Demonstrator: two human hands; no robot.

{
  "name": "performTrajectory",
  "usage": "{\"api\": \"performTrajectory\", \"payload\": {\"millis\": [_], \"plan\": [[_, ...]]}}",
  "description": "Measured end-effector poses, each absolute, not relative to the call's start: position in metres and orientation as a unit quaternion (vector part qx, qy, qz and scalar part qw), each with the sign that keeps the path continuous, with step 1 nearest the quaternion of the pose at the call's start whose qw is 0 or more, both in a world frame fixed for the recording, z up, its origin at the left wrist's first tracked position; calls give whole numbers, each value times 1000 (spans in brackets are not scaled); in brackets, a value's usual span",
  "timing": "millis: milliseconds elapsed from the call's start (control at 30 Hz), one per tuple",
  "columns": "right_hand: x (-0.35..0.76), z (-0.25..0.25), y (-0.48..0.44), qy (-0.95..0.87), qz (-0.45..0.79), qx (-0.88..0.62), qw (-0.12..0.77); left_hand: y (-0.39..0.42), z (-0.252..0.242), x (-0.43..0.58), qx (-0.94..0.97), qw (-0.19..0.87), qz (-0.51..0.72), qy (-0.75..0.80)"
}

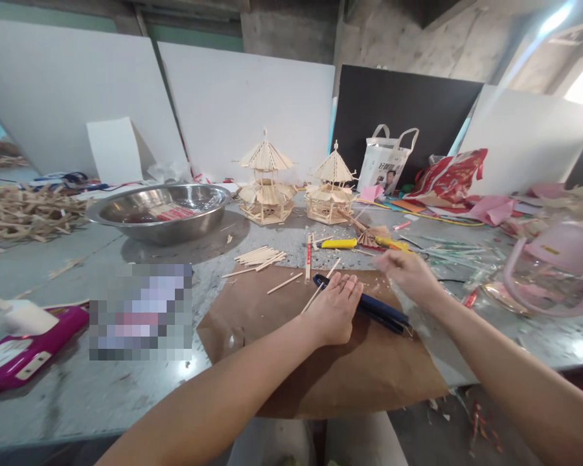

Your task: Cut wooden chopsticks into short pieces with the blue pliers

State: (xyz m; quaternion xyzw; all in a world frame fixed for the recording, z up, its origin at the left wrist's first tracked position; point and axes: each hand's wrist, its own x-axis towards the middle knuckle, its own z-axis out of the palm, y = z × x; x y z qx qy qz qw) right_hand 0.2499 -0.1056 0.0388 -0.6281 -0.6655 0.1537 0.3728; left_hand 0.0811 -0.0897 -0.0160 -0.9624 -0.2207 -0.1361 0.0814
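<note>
My left hand (337,310) lies over the middle of a long dark blue tool (381,312), fingers together and curled down onto it. The tool looks like a stapler or cutter, but its kind is not clear. A thin wooden stick (313,299) runs by the fingers of that hand at a slant. Raised to the right, my right hand (411,275) is closed, and whatever its fingers hold is hidden. Just behind it lies a yellow-handled tool (392,244). Brown paper (369,378) spreads under the left hand. Loose wooden sticks (262,257) lie at its far edge.
Two stick pagodas (266,194) (331,200) stand at the back. On the left are a metal basin (160,223), a blurred-out flat object (146,310) and a magenta device (34,349). A yellow utility knife (339,244) lies mid-table. Rightward sits a pink clear container (558,265).
</note>
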Motion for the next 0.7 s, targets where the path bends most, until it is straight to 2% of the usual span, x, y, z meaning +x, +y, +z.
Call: {"api": "performTrajectory", "payload": {"millis": [67, 167, 267, 467, 700], "plan": [[243, 36, -104, -580, 184, -609, 509, -90, -16, 81, -962, 78, -138, -225], [227, 18, -100, -444, 299, -566, 627, -90, -16, 81, -961, 75, -131, -233], [218, 7, -97, -408, 379, -539, 632, -90, -16, 82, -961, 76, -128, -233], [220, 27, -101, -438, 338, -505, 662, -90, -16, 81, -961, 79, -131, -231], [209, 6, -102, -386, 421, -496, 654, -92, -15, 81, -961, 86, -130, -229]]}}
